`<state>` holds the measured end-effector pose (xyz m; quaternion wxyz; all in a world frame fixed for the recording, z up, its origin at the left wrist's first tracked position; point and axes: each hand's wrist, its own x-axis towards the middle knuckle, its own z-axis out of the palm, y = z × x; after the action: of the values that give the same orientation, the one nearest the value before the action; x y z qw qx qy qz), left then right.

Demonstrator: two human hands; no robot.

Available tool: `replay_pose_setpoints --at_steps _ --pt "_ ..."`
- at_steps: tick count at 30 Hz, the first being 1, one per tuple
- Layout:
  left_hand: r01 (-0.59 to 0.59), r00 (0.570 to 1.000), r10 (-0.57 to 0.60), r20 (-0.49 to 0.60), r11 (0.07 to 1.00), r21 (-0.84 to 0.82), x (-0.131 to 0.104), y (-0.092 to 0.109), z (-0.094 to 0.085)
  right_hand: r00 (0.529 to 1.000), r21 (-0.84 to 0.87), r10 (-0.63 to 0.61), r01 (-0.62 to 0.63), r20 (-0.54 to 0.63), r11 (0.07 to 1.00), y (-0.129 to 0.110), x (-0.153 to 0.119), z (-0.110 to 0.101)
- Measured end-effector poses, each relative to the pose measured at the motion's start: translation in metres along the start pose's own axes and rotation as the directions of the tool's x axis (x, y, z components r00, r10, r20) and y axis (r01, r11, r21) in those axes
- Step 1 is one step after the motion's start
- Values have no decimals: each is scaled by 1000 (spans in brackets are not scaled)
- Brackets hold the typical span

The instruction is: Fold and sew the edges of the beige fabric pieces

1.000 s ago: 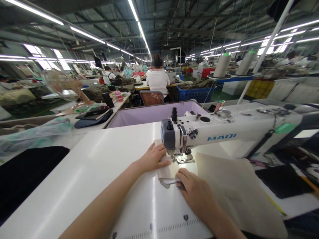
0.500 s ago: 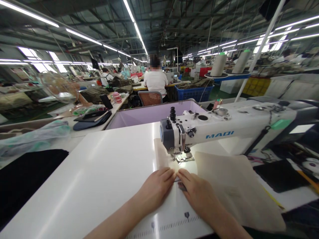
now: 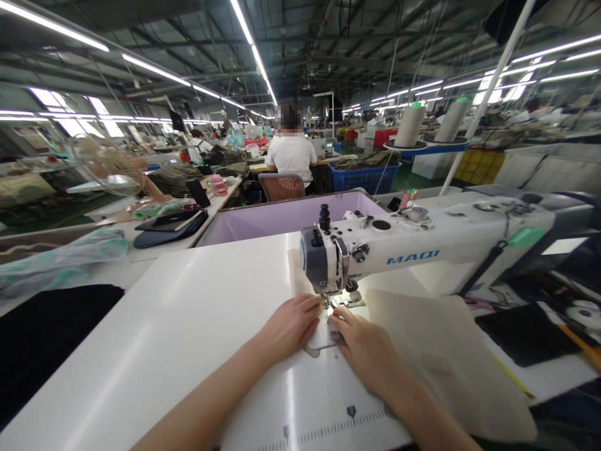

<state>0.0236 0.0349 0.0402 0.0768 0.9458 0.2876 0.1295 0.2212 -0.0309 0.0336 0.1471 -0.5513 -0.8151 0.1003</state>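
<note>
A white sewing machine (image 3: 408, 254) stands on the white table, its presser foot (image 3: 345, 302) down by a beige fabric piece (image 3: 436, 357). Part of the beige cloth shows left of the machine head; the rest spreads right, below the arm. My left hand (image 3: 292, 322) is closed, fingers together on the cloth's edge just left of the foot. Close in front of the foot, my right hand (image 3: 364, 341) is curled, thumb and forefinger pinched at the cloth's end. A small dark object under its fingers is too hidden to name. The metal plate (image 3: 322, 341) shows between the hands.
A printed ruler scale (image 3: 323, 432) runs along the table's front. Black cloth (image 3: 56, 338) lies at left, a dark pad (image 3: 528, 332) at right. Behind the table are a lilac-lined bin (image 3: 282, 218), thread cones (image 3: 408, 125) and a seated person (image 3: 292, 153).
Both hands have moved forward, up to the presser foot, along with the cloth's edge. The metal plate in front of the foot is now uncovered.
</note>
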Motion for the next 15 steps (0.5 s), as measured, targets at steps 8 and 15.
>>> replay_pose_setpoints --at_steps 8,15 --pt "40 998 -36 -60 998 53 -5 1 10 999 32 14 -13 -35 999 1 -9 12" --pt "44 998 -41 -48 998 52 -2 3 8 999 59 14 -12 -38 998 1 -7 10"
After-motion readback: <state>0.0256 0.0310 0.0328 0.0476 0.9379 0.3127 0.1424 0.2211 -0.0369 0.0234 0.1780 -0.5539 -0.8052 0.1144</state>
